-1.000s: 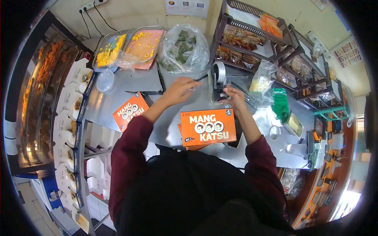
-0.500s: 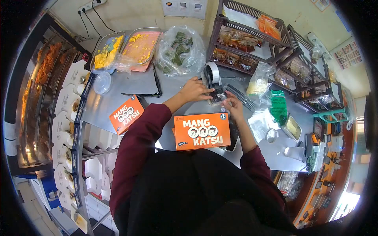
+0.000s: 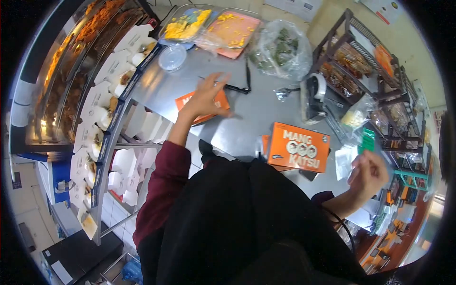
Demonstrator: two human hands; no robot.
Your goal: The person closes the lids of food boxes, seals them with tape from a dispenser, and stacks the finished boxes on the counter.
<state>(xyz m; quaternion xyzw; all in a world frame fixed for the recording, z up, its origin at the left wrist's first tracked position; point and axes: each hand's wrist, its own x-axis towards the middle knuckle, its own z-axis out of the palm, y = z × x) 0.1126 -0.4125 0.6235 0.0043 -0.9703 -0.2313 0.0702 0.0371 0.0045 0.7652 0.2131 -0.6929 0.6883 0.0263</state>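
Observation:
My left hand (image 3: 205, 98), fingers spread, hovers over an orange printed box (image 3: 221, 101) lying on the left of the metal table and covers part of it. My right hand (image 3: 368, 175) is raised at the right with its fingers curled in and thumb against them, slightly blurred; what it may pinch I cannot tell. Between the hands, near the table's front edge, another orange box (image 3: 299, 148) marked MANG KATSU lies flat on top of more orange card. Just behind that box stands a tape dispenser (image 3: 311, 114) with a white roll, apart from both hands.
Trays of yellow food (image 3: 190, 26), a lidded plastic tub (image 3: 172, 58) and a clear bag of leaves (image 3: 282, 50) stand at the back. Dark racks (image 3: 349, 52) hold packets at the right. Open white food boxes (image 3: 102, 111) line a shelf beside the glass cabinet at left.
Both hands have left the tape dispenser: the left went over the left box, the right swung out to the right. My view has turned left, so the table appears shifted right.

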